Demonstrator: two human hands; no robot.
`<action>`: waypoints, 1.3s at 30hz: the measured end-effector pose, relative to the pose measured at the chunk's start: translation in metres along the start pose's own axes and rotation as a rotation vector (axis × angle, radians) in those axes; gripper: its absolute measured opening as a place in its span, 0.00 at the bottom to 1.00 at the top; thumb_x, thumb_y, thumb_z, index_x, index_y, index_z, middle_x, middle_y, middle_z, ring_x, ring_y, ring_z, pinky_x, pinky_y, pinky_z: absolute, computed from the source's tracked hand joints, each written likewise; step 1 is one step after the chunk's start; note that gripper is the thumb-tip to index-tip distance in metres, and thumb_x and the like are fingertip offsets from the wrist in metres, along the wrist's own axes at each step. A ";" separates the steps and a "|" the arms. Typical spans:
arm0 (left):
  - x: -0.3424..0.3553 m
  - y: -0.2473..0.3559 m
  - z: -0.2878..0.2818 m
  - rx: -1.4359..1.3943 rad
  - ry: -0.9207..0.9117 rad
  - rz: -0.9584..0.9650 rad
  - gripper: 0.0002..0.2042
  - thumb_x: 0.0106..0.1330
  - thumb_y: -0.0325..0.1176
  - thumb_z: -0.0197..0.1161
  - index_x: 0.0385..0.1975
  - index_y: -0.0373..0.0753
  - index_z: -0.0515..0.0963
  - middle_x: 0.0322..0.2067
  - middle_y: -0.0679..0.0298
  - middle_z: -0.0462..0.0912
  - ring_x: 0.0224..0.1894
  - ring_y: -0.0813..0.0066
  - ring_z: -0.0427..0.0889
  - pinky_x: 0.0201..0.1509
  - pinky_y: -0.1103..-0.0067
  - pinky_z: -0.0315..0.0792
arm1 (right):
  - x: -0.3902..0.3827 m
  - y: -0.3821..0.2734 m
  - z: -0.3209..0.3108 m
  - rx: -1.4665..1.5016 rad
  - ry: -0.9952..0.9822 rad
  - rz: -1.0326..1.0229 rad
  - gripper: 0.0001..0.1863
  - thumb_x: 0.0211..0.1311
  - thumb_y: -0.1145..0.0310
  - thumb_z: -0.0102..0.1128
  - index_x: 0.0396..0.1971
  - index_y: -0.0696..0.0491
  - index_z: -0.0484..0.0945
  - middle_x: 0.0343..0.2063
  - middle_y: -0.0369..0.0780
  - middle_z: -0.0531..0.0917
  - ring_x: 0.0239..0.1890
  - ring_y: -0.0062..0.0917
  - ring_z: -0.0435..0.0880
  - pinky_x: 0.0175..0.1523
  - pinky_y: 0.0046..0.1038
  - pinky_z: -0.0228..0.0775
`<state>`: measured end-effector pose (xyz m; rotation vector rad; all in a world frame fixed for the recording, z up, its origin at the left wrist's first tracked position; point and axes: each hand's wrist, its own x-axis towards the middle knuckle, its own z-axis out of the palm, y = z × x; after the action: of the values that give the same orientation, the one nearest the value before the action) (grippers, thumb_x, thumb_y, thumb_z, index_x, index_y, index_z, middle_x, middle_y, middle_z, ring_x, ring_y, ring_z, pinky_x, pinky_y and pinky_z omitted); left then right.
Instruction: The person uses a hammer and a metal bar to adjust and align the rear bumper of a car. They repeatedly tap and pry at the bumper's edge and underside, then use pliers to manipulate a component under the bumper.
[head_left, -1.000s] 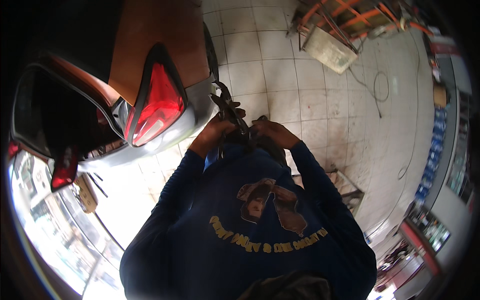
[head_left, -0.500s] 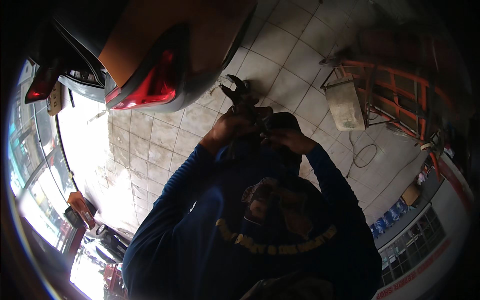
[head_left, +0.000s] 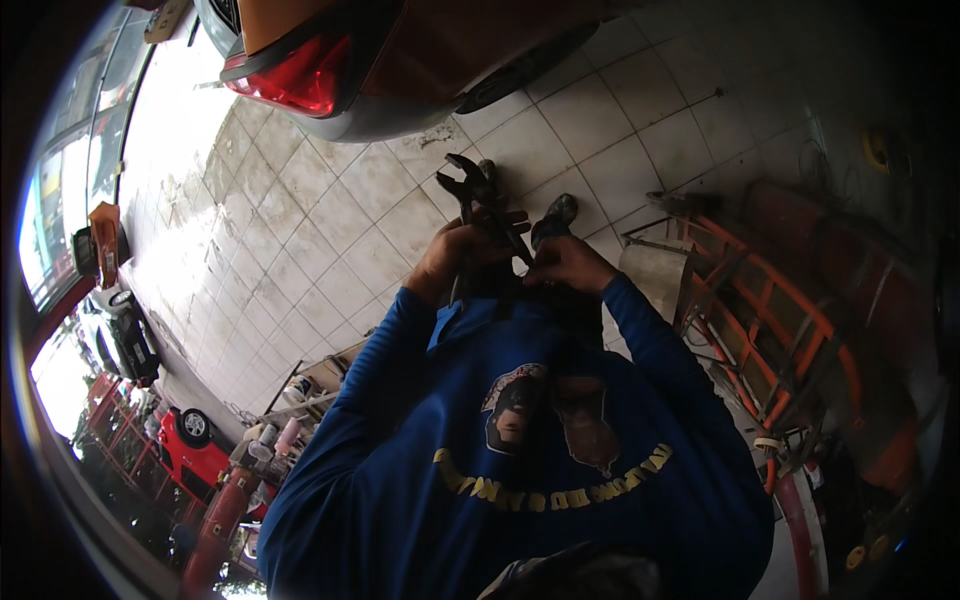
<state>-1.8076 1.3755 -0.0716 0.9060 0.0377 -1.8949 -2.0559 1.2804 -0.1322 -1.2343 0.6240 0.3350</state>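
You hold a dark hand tool (head_left: 470,186) with a hooked, plier-like head out in front of your waist, its two curved jaws parted and pointing away from you, its finish dull and metallic. Your left hand (head_left: 450,255) is closed around it below the head, some fingers wrapped across its slim handles, one of which slants down toward the other side. Your right hand (head_left: 572,265) is drawn narrow, thumb and fingers gathered just beside the end of that slanting handle; you cannot tell from this view whether it grips it. Ribbed blue cloth covers your forearms, and your shirt (head_left: 400,520) carries printed figures above an arc of yellow lettering. Beyond the tool, your dark shoes (head_left: 556,215) rest on a floor (head_left: 300,240) of pale square tiles, smooth but stained, with grimy joints and bright glare at the left. Ahead stands an orange vehicle (head_left: 430,55) with a glossy red tail light (head_left: 300,80) and a rounded grey bumper (head_left: 370,122). To your right sits an orange frame (head_left: 775,330) of metal bars, worn and angular, beside a pale flat panel (head_left: 655,270). Off to the lower left are a red car (head_left: 185,455) and a dark car (head_left: 122,335).
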 end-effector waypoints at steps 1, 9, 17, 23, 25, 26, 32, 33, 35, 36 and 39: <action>0.001 -0.007 0.003 0.013 0.044 0.009 0.32 0.64 0.24 0.48 0.72 0.27 0.59 0.68 0.44 0.69 0.71 0.48 0.70 0.70 0.59 0.72 | 0.000 0.005 -0.004 -0.178 0.025 0.030 0.19 0.68 0.54 0.69 0.41 0.57 0.83 0.34 0.38 0.89 0.32 0.21 0.86 0.36 0.26 0.78; 0.045 -0.047 -0.035 -0.095 0.177 -0.012 0.27 0.64 0.22 0.50 0.67 0.25 0.65 0.64 0.43 0.74 0.65 0.49 0.77 0.68 0.60 0.76 | 0.009 0.021 -0.035 -0.092 -0.057 0.163 0.28 0.53 0.46 0.80 0.40 0.55 0.81 0.32 0.37 0.86 0.33 0.22 0.85 0.38 0.26 0.76; 0.156 -0.088 -0.138 0.008 0.372 0.028 0.30 0.65 0.21 0.48 0.71 0.30 0.59 0.67 0.48 0.70 0.69 0.51 0.71 0.71 0.51 0.70 | 0.208 0.128 -0.108 0.172 0.429 -0.353 0.22 0.64 0.68 0.74 0.55 0.56 0.78 0.46 0.39 0.86 0.47 0.23 0.87 0.54 0.24 0.81; 0.235 -0.110 -0.192 -0.020 0.444 0.185 0.33 0.62 0.22 0.52 0.72 0.31 0.58 0.66 0.47 0.69 0.66 0.52 0.74 0.71 0.55 0.71 | 0.394 0.108 -0.127 0.223 0.495 -0.780 0.38 0.57 0.61 0.80 0.66 0.51 0.71 0.57 0.42 0.83 0.57 0.32 0.84 0.64 0.37 0.76; 0.253 -0.121 -0.221 0.468 0.518 0.208 0.33 0.61 0.22 0.53 0.71 0.30 0.60 0.65 0.48 0.70 0.66 0.51 0.74 0.71 0.54 0.70 | 0.440 0.117 -0.123 0.155 0.594 -0.870 0.35 0.59 0.54 0.77 0.61 0.52 0.74 0.52 0.45 0.84 0.53 0.37 0.85 0.60 0.37 0.78; 0.258 -0.122 -0.230 0.472 0.547 0.207 0.32 0.61 0.23 0.53 0.70 0.30 0.61 0.64 0.48 0.71 0.66 0.51 0.74 0.71 0.54 0.70 | 0.455 0.117 -0.124 0.170 0.544 -0.935 0.33 0.59 0.53 0.77 0.59 0.53 0.75 0.50 0.45 0.84 0.52 0.37 0.86 0.58 0.36 0.78; 0.271 -0.128 -0.292 0.094 0.566 0.174 0.27 0.58 0.25 0.57 0.61 0.29 0.68 0.59 0.49 0.73 0.62 0.51 0.77 0.71 0.51 0.70 | 0.509 0.118 -0.119 0.177 0.430 -1.362 0.22 0.58 0.54 0.77 0.42 0.56 0.84 0.36 0.43 0.85 0.41 0.33 0.86 0.48 0.34 0.79; 0.275 -0.130 -0.303 0.109 0.513 0.183 0.27 0.58 0.26 0.58 0.60 0.29 0.68 0.59 0.48 0.74 0.61 0.51 0.78 0.71 0.50 0.70 | 0.514 0.119 -0.119 0.218 0.381 -1.352 0.23 0.58 0.54 0.78 0.44 0.56 0.84 0.36 0.43 0.86 0.41 0.33 0.87 0.47 0.34 0.79; 0.280 -0.135 -0.319 0.139 0.574 0.211 0.30 0.54 0.27 0.58 0.62 0.33 0.68 0.56 0.53 0.75 0.60 0.55 0.78 0.69 0.47 0.71 | 0.508 0.111 -0.129 0.290 0.270 -1.324 0.25 0.56 0.54 0.79 0.47 0.55 0.84 0.35 0.43 0.86 0.39 0.34 0.87 0.46 0.34 0.79; 0.283 -0.136 -0.327 0.149 0.602 0.225 0.32 0.52 0.28 0.58 0.62 0.35 0.69 0.55 0.56 0.76 0.60 0.57 0.78 0.68 0.46 0.71 | 0.505 0.106 -0.136 0.333 0.142 -1.270 0.27 0.55 0.55 0.80 0.49 0.55 0.83 0.37 0.43 0.88 0.40 0.32 0.88 0.47 0.32 0.80; 0.305 -0.140 -0.336 0.028 0.502 0.405 0.25 0.56 0.27 0.58 0.57 0.28 0.72 0.49 0.52 0.79 0.55 0.55 0.82 0.67 0.57 0.74 | 0.505 0.098 -0.139 0.395 -0.037 -1.155 0.25 0.56 0.59 0.80 0.50 0.55 0.82 0.40 0.42 0.89 0.43 0.28 0.89 0.50 0.30 0.81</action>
<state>-1.7953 1.3454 -0.5454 1.2837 0.1197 -1.2687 -1.7489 1.1331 -0.5418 -1.0164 -0.1221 -0.6997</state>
